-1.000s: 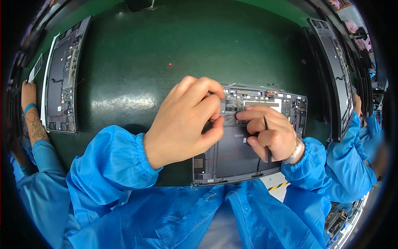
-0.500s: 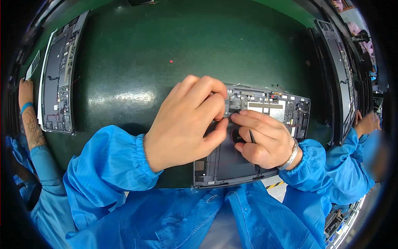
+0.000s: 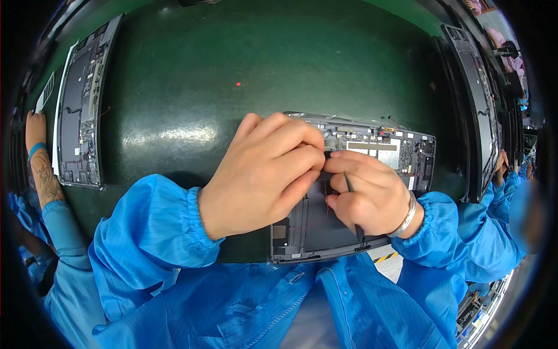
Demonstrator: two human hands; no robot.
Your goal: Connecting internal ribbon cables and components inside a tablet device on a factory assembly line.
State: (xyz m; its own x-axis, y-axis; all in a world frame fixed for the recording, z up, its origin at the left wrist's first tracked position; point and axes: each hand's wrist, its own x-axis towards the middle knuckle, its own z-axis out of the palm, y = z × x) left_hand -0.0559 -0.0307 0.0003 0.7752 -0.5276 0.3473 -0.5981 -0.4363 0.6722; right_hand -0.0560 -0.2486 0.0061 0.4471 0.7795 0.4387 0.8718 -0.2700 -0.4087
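An opened laptop base (image 3: 314, 252) lies tilted in front of me, its circuit board (image 3: 418, 156) along the far side and a flat black battery (image 3: 317, 224) nearer me. My left hand (image 3: 264, 174) reaches over its left part, thumb and fingers pinched together above the board; what they hold is hidden. My right hand (image 3: 375, 195) is closed around a thin dark pointed tool (image 3: 348, 182), whose other end shows below the palm. Its index fingertip meets the left fingertips at the board. A thin red wire (image 3: 326, 200) runs below the fingertips.
Further opened laptop bases stand at the left (image 3: 81, 110) and the right (image 3: 474, 99) of the green table (image 3: 174, 70). A co-worker's tattooed arm (image 3: 46, 174) is by the left one. Another person's blue sleeve (image 3: 494, 232) is at the right.
My left fingers have moved slightly right and curled closer, covering more of the board beside the right fingertips. The tool has tilted a little. The right co-worker's hand has drawn back.
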